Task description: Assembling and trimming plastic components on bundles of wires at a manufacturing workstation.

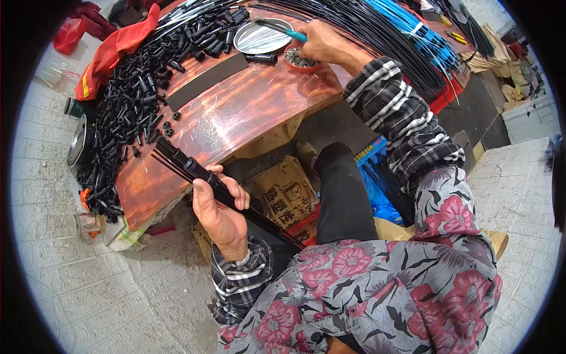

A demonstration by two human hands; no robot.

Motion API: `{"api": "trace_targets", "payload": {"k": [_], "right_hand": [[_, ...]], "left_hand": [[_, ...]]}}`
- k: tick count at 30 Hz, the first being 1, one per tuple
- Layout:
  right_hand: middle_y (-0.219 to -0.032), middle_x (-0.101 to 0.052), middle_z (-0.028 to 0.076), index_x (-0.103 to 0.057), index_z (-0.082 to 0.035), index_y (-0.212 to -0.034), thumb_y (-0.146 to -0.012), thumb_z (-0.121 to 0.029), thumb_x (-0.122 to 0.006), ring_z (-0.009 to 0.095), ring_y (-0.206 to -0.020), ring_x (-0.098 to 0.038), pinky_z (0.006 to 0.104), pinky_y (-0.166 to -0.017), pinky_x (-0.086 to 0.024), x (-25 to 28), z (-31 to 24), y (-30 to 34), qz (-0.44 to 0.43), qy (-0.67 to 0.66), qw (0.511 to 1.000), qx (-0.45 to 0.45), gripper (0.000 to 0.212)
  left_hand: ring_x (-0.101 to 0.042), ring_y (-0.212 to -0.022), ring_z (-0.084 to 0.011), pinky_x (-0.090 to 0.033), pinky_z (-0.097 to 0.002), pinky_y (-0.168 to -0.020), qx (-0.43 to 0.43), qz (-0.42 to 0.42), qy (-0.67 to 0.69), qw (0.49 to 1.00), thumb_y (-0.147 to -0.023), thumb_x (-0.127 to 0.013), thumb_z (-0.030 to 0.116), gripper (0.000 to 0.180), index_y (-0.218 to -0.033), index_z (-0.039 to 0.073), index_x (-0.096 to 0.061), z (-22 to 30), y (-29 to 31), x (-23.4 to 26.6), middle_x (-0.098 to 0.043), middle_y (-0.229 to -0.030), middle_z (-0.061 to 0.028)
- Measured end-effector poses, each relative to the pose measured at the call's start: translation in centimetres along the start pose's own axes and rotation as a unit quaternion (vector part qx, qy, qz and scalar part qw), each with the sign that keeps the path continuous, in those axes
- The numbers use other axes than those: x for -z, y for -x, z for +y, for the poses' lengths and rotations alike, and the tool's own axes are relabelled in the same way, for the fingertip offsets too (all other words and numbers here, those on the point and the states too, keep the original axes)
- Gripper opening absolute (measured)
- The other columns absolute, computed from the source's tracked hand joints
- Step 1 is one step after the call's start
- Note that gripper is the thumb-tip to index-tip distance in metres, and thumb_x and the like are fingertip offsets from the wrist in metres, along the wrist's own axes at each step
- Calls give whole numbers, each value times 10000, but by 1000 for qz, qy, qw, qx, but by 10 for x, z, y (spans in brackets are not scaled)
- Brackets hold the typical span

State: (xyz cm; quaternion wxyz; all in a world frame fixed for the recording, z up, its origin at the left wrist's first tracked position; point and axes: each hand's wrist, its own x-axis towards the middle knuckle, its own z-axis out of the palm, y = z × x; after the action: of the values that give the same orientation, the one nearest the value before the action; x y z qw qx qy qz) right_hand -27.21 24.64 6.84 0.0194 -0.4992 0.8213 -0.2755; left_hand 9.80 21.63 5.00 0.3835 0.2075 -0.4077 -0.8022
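Observation:
My left hand [219, 207], at the near edge of the table, is closed round a bundle of thin black rods [187, 166]. Black plastic collars sit on the bundle, and its lower end runs down toward my lap. At the far side of the table, my right hand [324, 42] grips a teal-handled tool [298, 36] with a dark shaft pointing left. That hand is over a small red bowl [302, 69] of small grey metal bits; my fingertips are partly hidden. Beside it, the tool's dark end crosses a pale oval dish [240, 44] holding thin metal wires.
Many black plastic parts [127, 100] are heaped on the table's left, beside a dark flat bar [206, 81]. Long black rods [377, 50] and blue rods [407, 29] lie at the far right. A red cloth [112, 56] hangs at left; a printed cardboard box [283, 194] stands below.

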Motion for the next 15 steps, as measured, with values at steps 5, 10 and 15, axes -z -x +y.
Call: {"api": "trace_targets", "payload": {"k": [5, 10, 15], "right_hand": [[-688, -639, 71, -692, 23, -875, -698, -14, -755, 152, -635, -591, 328, -580, -470, 7, 6, 4, 18, -128, 990, -48, 191], [-673, -610, 40, -680, 2, -922, -739, -29, -760, 86, -577, -532, 247, -498, -383, 10, -12, 18, 1, -276, 955, -108, 202], [-715, -625, 50, -656, 28, -940, -759, -16, -741, 108, -541, -548, 255, -475, -433, 6, -10, 24, 61, -437, 892, -96, 205]], "left_hand": [[-461, -485, -127, -361, -279, -451, 1, -14, -1, 1000, -1019, -446, 452, 455, -1120, 17, -538, -4, -2, 0, -537, -671, -68], [-449, -484, -139, -358, -282, -457, -1, -10, -6, 1000, -1019, -424, 473, 465, -1118, 32, -535, -2, 2, 1, -528, -665, -67], [-435, -481, -152, -356, -290, -467, -1, -12, -23, 1000, -1015, -408, 504, 481, -1113, 51, -537, -2, 4, -2, -522, -655, -65]]}}
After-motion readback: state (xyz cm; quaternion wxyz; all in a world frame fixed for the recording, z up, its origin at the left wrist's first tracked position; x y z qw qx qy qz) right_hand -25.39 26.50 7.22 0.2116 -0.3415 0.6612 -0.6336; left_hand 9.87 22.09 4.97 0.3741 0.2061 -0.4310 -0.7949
